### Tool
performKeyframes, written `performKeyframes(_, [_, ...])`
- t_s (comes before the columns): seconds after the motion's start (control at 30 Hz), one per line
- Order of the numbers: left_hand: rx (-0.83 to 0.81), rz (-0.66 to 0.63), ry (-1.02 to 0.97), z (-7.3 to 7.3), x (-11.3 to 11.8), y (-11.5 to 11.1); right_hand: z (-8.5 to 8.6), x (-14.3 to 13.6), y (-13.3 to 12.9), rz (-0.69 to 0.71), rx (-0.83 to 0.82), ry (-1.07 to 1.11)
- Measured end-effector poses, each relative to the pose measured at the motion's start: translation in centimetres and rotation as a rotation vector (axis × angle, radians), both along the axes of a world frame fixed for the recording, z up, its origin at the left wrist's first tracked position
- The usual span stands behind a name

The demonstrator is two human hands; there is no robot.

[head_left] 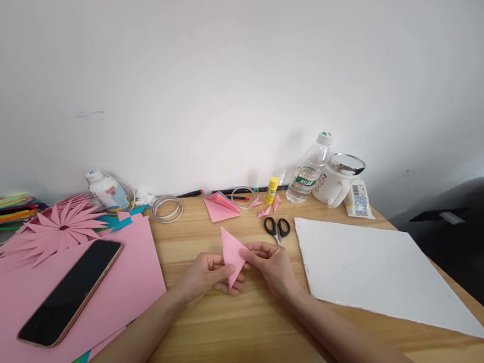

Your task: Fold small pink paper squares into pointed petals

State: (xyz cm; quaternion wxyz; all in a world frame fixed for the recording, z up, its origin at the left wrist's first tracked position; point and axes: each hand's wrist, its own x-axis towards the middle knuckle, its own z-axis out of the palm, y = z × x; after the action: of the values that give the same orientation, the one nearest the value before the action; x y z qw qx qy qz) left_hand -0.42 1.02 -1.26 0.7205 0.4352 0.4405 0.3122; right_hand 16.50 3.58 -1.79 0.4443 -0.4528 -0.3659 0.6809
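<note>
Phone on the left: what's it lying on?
The phone lies screen-up on a pink sheet. Green and blue edges peek out beneath that sheet; whatever lies directly under the phone is covered.

Matt pink paper point(232, 253) is seen on a smooth, varnished wooden tabletop point(228, 328); at nine o'clock, a glossy black phone point(71, 292).

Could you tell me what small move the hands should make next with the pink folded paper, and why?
Probably press the crease flat: the pink folded paper is pinched between the left hand and right hand, held just above the wooden table, its point standing up.
</note>
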Motion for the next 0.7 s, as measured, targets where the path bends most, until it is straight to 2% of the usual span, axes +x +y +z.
performKeyframes(0.3, [-0.089,0.049,0.001,0.51,0.25,0.07,0.00,0.12,0.08,0.008,-0.008,0.021])
performKeyframes(0.7, [-0.073,0.083,0.017,-0.03,0.23,0.19,-0.37,0.06,0.14,0.015,0.003,0.035])
